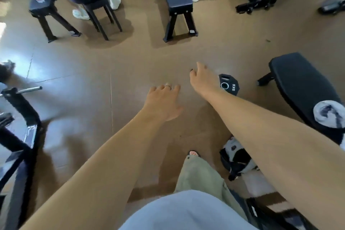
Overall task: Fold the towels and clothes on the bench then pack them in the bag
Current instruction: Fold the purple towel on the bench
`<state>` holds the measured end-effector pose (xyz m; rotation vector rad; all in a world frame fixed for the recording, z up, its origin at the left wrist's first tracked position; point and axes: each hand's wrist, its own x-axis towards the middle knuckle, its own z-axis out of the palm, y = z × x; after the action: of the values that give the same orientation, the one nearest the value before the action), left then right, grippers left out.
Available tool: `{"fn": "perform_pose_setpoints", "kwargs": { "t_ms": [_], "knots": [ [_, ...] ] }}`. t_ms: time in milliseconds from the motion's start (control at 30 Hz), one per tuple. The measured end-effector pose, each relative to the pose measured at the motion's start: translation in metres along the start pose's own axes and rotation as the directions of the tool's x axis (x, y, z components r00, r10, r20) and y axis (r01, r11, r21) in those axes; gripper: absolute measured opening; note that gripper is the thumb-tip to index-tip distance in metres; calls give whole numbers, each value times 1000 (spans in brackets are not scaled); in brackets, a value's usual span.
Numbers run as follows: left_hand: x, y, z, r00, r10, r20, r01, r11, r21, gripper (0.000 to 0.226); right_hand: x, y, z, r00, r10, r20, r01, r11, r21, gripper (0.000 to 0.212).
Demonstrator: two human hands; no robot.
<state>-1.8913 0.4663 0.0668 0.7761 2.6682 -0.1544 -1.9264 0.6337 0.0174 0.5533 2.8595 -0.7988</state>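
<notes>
Both hands loose, holding nothing — I note the rolled towel on the table lies right of my right hand, nearer it than left hand.

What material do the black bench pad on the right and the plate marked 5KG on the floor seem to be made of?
Bench pad: probably vinyl or faux leather over padding; its black surface is smooth with a soft sheen and rounded edges.
5KG plate: likely rubber-coated, matte black with white printed lettering and a ring at its centre hole; the core is hidden.
</notes>
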Motion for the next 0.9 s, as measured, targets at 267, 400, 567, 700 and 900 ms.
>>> {"fn": "perform_pose_setpoints", "kwargs": {
  "t_ms": [267, 400, 567, 700, 900],
  "knots": [
    [195, 58, -86, 973, 221, -63, -218, 974, 56, 70, 121, 78, -119, 969, 199, -147, -204, 979, -20, 43],
    [272, 74, -121, 942, 330, -60, -325, 942, 81, 67, 173, 115, -155, 936, 300, -182, -307, 951, -13, 44],
    [373, 101, -154, 861, 508, -29, -498, 852, 160, 66, 224, 155, -180, 846, 442, -298, -431, 896, 106, 46],
    [443, 136, -180, 747, 664, 20, -654, 729, 201, 58, 251, 188, -198, 708, 614, -349, -578, 788, 212, 47],
    [499, 204, -211, 539, 832, 127, -829, 498, 256, 61, 242, 239, -225, 472, 801, -369, -726, 590, 352, 50]
  ]
}}
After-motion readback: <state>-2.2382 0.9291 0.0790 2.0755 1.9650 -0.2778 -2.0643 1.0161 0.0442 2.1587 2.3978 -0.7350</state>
